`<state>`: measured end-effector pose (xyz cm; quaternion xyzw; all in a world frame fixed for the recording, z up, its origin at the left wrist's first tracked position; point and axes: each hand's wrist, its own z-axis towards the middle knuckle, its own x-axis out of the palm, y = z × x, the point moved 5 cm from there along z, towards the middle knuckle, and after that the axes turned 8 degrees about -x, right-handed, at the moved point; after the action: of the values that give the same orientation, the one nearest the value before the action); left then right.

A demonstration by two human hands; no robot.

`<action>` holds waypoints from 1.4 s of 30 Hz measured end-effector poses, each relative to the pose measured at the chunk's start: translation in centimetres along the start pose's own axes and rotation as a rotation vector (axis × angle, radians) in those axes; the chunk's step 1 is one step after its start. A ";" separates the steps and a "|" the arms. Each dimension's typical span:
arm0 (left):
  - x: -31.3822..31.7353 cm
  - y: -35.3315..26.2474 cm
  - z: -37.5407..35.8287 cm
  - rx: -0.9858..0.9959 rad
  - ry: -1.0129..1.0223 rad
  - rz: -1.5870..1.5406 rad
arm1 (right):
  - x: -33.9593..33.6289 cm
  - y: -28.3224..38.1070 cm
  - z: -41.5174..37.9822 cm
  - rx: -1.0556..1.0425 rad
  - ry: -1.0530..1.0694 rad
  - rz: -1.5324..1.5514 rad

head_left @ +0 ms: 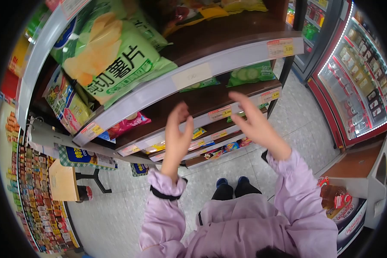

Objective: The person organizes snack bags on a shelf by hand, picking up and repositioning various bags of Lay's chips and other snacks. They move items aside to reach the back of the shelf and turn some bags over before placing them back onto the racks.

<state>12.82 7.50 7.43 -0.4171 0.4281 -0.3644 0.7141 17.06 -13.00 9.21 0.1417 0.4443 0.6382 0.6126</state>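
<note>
My left hand (179,132) is raised in front of the snack shelf (198,101), thumb and fingers apart, holding nothing. To its right, my right hand (257,124) is also open, with the fingers stretched toward the shelf. Behind the hands, a green cucumber-print snack bag (251,75) lies on the middle shelf, and part of another green bag (201,84) shows beside it. A pink snack bag (129,124) rests further left on that level. On the shelf above leans a large green potato chip bag (116,56).
Price labels (220,113) line the shelf edges. A lit glass-door fridge (352,77) stands at right, above a carton (350,228) and bottles with brown contents (333,195). At left are a wooden stool (63,179) and a wall of small packaged goods (38,193).
</note>
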 end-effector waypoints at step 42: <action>19.7 16.6 2.5 -0.100 0.300 0.368 | -3.8 -23.7 -5.4 0.398 -0.003 -0.177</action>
<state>25.06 -2.64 -12.98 -0.3083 0.6156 -0.2641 0.6754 29.53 -22.01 -10.01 0.2214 0.5712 0.4815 0.6267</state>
